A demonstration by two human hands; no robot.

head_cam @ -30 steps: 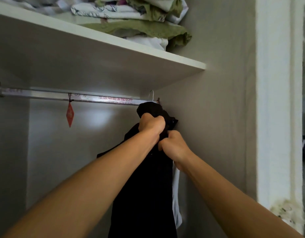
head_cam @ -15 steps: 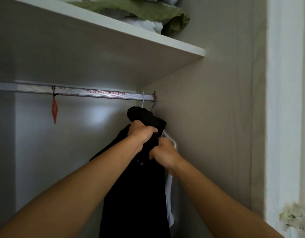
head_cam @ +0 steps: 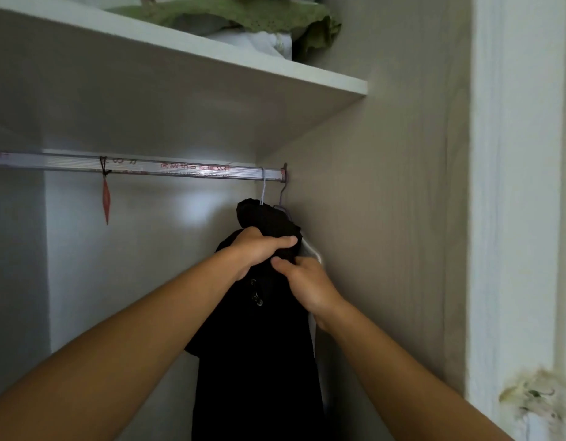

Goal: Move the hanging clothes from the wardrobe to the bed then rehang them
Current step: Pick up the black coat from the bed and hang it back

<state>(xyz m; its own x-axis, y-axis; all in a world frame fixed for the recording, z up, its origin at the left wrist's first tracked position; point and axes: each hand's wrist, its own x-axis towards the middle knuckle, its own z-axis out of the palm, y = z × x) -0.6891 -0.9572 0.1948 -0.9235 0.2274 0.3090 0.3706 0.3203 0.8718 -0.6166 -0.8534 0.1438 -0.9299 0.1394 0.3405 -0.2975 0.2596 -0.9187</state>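
Both my left hand [head_cam: 259, 246] and right hand [head_cam: 302, 281] grip the black garment [head_cam: 259, 345] hanging on the rail [head_cam: 180, 170]; next, I judge, unhook its hanger.

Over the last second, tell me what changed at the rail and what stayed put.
Little changed. The left hand loosened from a tight fist, its fingers now stretched across the bunched top of the black garment. The right hand still grips the garment just below. Both hangers' hooks stay on the rail by the side wall, and the red tag still hangs there. The camera itself shifted.
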